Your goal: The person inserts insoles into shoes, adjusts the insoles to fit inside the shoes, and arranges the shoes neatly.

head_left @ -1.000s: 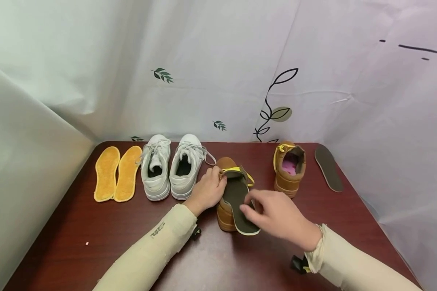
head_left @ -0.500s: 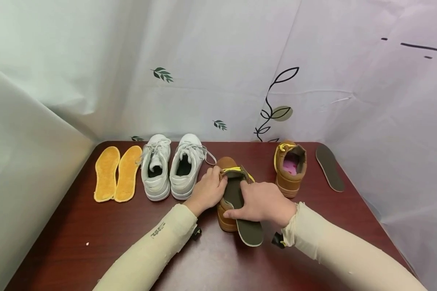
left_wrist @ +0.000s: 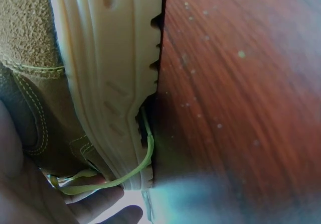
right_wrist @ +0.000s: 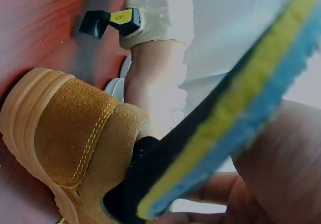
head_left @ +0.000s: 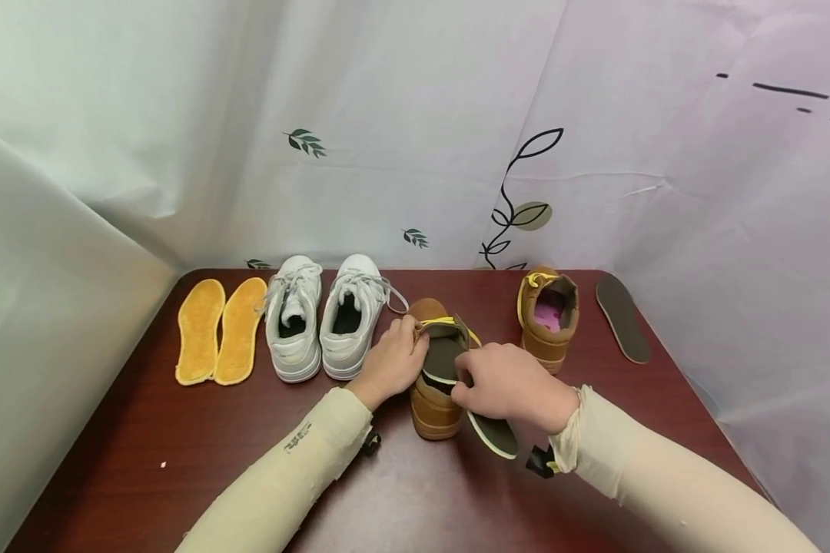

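Observation:
A brown suede shoe (head_left: 434, 411) with yellow laces stands mid-table, heel toward me. My left hand (head_left: 391, 358) grips it at the opening's left side, near the laces. In the left wrist view a yellow lace (left_wrist: 110, 185) loops by those fingers. My right hand (head_left: 508, 384) pinches a dark insole (head_left: 494, 436) with a pale edge. One part of the insole lies in the shoe's opening; the rest bends up and hangs out to the right of the heel. Its yellow and blue layered edge (right_wrist: 215, 128) crosses the right wrist view. My palm hides the middle of it.
A matching brown shoe (head_left: 549, 326) with a pink inside stands back right. Beyond it a second dark insole (head_left: 622, 319) lies by the table's right edge. Two white sneakers (head_left: 293, 326) and two orange fuzzy insoles (head_left: 200, 334) sit at the left. A curtain (head_left: 415, 153) hangs behind.
My right hand came down from hovering over the insole and took hold of it. The insole's free end then bent up and swung right off the heel. My left hand stayed put.

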Demonstrator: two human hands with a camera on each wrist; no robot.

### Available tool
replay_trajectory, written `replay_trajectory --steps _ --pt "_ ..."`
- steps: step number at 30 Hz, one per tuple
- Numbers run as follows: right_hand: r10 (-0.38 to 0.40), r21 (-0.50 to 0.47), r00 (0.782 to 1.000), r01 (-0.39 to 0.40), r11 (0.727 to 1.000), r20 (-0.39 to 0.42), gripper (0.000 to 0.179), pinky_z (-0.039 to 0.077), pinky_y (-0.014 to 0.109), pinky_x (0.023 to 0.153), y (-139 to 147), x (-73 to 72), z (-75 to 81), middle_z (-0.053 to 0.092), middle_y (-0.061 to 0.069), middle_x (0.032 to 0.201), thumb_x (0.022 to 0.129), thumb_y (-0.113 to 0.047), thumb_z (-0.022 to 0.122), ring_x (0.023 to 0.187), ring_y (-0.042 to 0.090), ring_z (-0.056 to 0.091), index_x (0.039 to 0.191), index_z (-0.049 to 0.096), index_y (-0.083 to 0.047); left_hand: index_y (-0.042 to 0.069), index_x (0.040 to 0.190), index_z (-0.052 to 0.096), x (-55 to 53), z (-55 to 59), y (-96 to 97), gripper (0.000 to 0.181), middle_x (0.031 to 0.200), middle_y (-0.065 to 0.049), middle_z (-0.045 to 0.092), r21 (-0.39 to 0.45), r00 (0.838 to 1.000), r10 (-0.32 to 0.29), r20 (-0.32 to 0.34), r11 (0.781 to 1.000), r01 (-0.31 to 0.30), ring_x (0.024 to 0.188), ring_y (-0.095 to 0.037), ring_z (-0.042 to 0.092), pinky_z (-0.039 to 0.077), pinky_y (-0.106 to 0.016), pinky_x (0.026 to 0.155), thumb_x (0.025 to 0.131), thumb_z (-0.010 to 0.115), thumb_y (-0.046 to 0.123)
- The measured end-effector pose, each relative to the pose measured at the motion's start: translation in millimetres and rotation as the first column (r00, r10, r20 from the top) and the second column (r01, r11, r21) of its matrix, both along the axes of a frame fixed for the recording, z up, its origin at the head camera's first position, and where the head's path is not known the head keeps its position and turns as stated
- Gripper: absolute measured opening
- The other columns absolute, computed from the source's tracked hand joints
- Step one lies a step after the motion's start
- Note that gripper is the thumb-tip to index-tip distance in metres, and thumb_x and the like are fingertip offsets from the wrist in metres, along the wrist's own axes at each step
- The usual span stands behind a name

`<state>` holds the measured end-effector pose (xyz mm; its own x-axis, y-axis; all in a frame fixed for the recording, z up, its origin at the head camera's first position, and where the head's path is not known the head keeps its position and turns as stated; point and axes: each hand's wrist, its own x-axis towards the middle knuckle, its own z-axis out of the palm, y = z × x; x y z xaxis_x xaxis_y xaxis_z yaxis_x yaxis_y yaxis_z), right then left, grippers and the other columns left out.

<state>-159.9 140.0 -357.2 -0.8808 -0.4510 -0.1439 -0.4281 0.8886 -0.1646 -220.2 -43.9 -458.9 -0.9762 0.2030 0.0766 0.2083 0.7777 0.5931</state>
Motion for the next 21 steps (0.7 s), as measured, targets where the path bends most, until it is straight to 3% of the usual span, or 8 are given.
replay_trajectory --steps 10,15,21 --pt "0.01 -0.183 0.992 0.014 0.983 0.126 0.031 0.039 0.025 0.047 4.9 -11.6 -2.5 0.045 -0.012 0.05 0.084 -0.025 0.069 0.047 0.008 0.046 0.055 0.058 -0.022 0.017 0.112 0.05 -0.5 0.1 -2.6 0.028 0.106 -0.008 0.054 0.019 1.0 -0.017 -0.012 1.0 0.017 0.096 -0.03 0.062 0.05 -0.046 0.075 0.105 0.039 0.042" --pt "-0.015 -0.205 0.981 0.055 0.977 0.192 0.033 0.037 0.025 0.049 4.4 -18.1 -4.3 0.045 -0.011 0.05 0.086 -0.026 0.068 0.048 0.008 0.046 0.055 0.059 -0.021 0.016 0.107 0.048 -2.4 2.0 -2.8 0.029 0.104 -0.009 0.053 0.012 0.999 -0.025 -0.02 1.0 0.025 0.088 -0.035 0.064 0.05 -0.047 0.075 0.104 0.041 0.044" --pt "-0.039 -0.193 0.985 0.072 0.978 0.169 0.031 0.036 0.025 0.05 -3.8 -24.3 -9.0 0.045 -0.011 0.05 0.084 -0.027 0.068 0.049 0.009 0.046 0.055 0.059 -0.02 0.017 0.101 0.048 -4.4 5.4 -3.5 0.033 0.103 -0.008 0.053 -0.009 1.0 -0.006 -0.01 1.0 0.006 0.087 -0.035 0.065 0.05 -0.047 0.073 0.104 0.038 0.048"
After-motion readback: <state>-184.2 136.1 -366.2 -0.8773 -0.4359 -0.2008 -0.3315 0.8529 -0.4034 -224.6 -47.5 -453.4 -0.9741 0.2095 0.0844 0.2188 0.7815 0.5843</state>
